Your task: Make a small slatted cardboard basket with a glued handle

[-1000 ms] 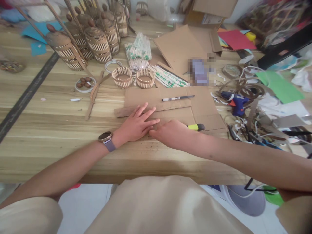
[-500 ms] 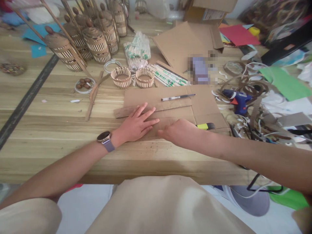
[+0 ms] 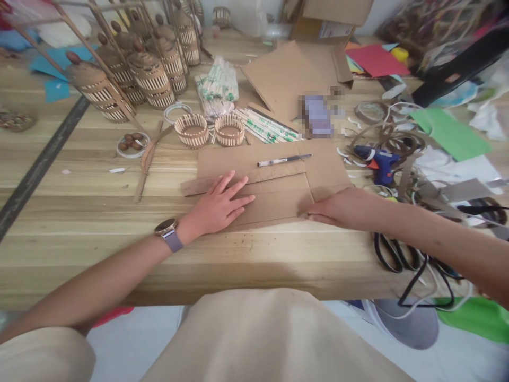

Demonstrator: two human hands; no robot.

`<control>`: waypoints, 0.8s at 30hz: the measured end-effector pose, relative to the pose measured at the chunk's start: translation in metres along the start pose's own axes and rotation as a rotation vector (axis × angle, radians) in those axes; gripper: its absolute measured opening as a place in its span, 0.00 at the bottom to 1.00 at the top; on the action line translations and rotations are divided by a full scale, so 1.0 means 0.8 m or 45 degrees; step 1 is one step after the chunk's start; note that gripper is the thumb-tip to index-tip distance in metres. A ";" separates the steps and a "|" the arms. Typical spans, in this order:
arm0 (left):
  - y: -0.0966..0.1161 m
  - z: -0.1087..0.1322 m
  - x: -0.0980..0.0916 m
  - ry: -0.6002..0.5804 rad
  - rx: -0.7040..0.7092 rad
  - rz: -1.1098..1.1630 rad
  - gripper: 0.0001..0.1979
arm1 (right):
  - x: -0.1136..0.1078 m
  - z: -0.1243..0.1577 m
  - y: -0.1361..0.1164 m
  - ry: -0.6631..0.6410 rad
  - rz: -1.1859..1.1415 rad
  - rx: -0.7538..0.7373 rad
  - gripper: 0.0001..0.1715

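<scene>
Okay, left hand (image 3: 220, 204) is open, flat, fingers spread on the cardboard (image 3: 274, 199), which lies on the desk (image 3: 99, 212) right in front of me. Right hand (image 3: 342, 209) rests at the cardboard's right edge, back up; can't tell if it grips anything. Pen (image 3: 283, 159) lies on the cardboard's far part. Just behind, two stick baskets (image 3: 192, 130) sit side by side, open-topped, only brown bottoms showing inside. Left of them, a white dish (image 3: 132, 144) holds brown round bits. Further back are lidded baskets (image 3: 151, 79), lids on, contents hidden. A clear bag (image 3: 217, 87) holds sticks. Glue gun (image 3: 376, 159) lies to the right among strips.
</scene>
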State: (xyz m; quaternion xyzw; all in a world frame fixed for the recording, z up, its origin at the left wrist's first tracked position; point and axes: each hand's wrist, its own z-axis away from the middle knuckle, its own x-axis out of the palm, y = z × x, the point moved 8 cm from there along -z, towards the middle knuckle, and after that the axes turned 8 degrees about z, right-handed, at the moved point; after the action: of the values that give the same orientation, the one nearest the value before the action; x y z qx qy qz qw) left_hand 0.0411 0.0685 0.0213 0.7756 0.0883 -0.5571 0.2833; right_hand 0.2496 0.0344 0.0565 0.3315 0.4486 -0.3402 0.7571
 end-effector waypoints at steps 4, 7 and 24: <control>0.005 -0.005 0.002 0.031 -0.002 0.055 0.19 | -0.010 -0.008 -0.025 -0.126 -0.109 -0.083 0.18; 0.003 -0.006 0.003 0.064 -0.005 0.113 0.19 | -0.028 -0.036 -0.072 -0.129 -0.031 -0.159 0.17; -0.011 -0.005 0.006 0.072 0.230 0.196 0.17 | -0.043 -0.094 -0.159 0.013 0.184 -0.343 0.11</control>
State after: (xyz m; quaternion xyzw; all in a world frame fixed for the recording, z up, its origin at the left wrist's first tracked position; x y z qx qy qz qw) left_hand 0.0420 0.0770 0.0145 0.8179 -0.0141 -0.5173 0.2515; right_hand 0.0995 0.0326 0.0340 0.2602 0.4689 -0.2199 0.8149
